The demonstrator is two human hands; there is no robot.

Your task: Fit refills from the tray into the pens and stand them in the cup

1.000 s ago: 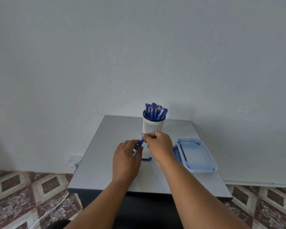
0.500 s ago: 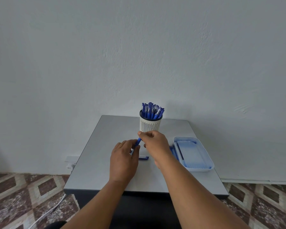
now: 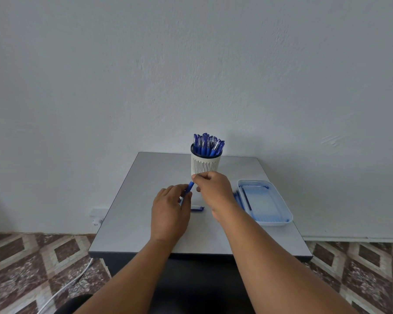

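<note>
**Now, both hands on one slim pen in front of the cup**

Well, we had both hands up at the middle of the table (image 3: 132, 218), just in front of the cup (image 3: 205, 165). Our right hand (image 3: 214, 192) pinched the upper end of a blue pen (image 3: 190, 186) between thumb and fingertips, and our left hand (image 3: 170, 210) curled round its lower end, so the pen slanted between the two. Whether a refill was already inside, we could not tell. The cup stood toward the table's far edge, crowded with blue pens (image 3: 208, 146). A loose blue-tipped piece (image 3: 197, 208), perhaps a cap, lay flat on the table just beside our left hand. The tray (image 3: 279, 219) sat by the right edge, with a dark refill (image 3: 247, 200) along its left wall.

We judged the pen light, stiff and smooth, likely to slip or twist under a loose pinch. A hold on the barrel near each end seemed best, pressing straight along its length. The thin refill would probably bend if pushed off-axis.
</note>
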